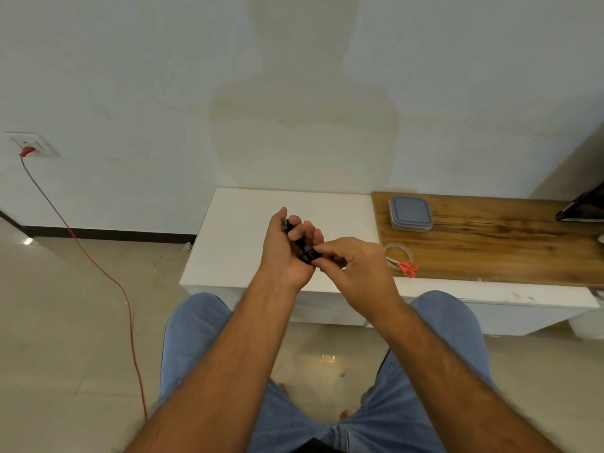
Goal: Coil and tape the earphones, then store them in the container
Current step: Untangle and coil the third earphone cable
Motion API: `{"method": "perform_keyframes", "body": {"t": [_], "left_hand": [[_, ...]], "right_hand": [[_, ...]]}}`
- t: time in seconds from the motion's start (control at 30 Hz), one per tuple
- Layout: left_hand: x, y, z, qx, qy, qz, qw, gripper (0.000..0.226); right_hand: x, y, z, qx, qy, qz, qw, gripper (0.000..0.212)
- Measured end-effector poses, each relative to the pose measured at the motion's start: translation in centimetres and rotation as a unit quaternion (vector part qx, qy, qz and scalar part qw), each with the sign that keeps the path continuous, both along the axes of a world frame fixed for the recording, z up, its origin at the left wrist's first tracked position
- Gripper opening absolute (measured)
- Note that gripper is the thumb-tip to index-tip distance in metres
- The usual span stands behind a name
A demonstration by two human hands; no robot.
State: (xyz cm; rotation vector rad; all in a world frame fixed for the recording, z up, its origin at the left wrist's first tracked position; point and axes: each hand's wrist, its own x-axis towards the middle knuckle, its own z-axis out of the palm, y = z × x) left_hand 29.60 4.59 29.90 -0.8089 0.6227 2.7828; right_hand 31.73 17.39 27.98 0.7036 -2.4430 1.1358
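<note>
A low white bench (228,243) stood against the pale wall, a brown wood-grain board (506,243) on its right part — a thin red cable (108,276) trailed from a white wall socket (32,144) across the tiled floor (65,322).

Black earphones (302,246) mostly hidden by fingers (312,235); dark device (585,207) cut by right edge.

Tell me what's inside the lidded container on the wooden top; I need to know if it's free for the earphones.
The container has its grey-blue lid on, which covers the inside; its clear walls show nothing I can make out.
</note>
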Motion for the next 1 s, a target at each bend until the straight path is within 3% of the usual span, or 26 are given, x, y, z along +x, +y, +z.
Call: {"method": "perform_keyframes", "body": {"t": [0.13,0.27,0.5,0.8,1.0], "left_hand": [[0.2,-0.5,-0.5,-0.011,-0.013,-0.015,1.0,0.036],[0.2,-0.8,-0.1,-0.038,0.027,-0.007,0.999,0.037],[0.2,-1.3,0.6,-0.03,0.054,0.004,0.998,0.038],[0.5,-1.5,0.1,-0.062,0.061,-0.045,0.995,0.039],[-0.4,-1.7,0.0,-0.076,0.062,-0.037,0.994,0.037]], "right_hand": [[0.2,-0.6,0.1,0.061,0.023,0.013,0.998,0.012],[-0.5,-1.1,0.4,0.086,0.045,0.007,0.995,0.01],[-0.5,-2.0,0.3,0.053,0.059,-0.016,0.997,0.017],[-1.9,-1.5,0.6,0.098,-0.082,0.024,0.992,0.009],[-2.5,-2.0,-0.5,0.093,-0.066,0.049,0.992,0.011]]}}
